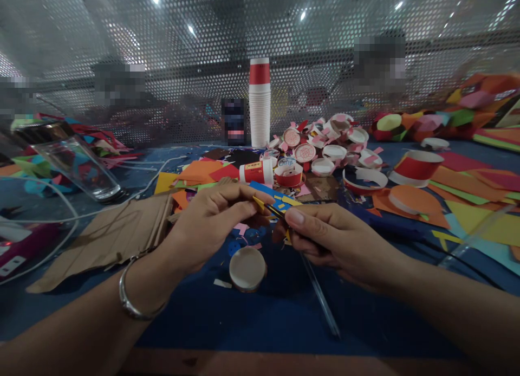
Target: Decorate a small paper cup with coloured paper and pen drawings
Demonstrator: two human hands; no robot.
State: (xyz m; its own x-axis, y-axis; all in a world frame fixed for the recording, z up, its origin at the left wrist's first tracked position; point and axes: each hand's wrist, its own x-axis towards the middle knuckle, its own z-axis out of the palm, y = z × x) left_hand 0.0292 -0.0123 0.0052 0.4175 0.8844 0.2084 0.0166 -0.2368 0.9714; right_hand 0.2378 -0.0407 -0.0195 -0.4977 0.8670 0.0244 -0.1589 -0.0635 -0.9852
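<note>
My left hand [211, 221], with a metal bangle on its wrist, pinches a small yellow paper strip [260, 203] at its fingertips. My right hand [325, 238] is closed around a dark thin tool [280, 213] whose tip meets the yellow strip. Both hands hover over the blue table [264, 311]. Just below them lies a cut paper-cup bottom [247, 268] and a thin clear stick [320, 297]. A blue paper piece with yellow strips [276, 198] lies right behind the fingers.
Brown cardboard [109, 238] lies at left, beside a tilted clear glass [79, 167] and white cables. A stack of red-and-white paper cups [259, 102] stands at the back before a perforated screen. Several cut cup rims [333, 146] and coloured paper scraps [467, 197] cover the middle and right.
</note>
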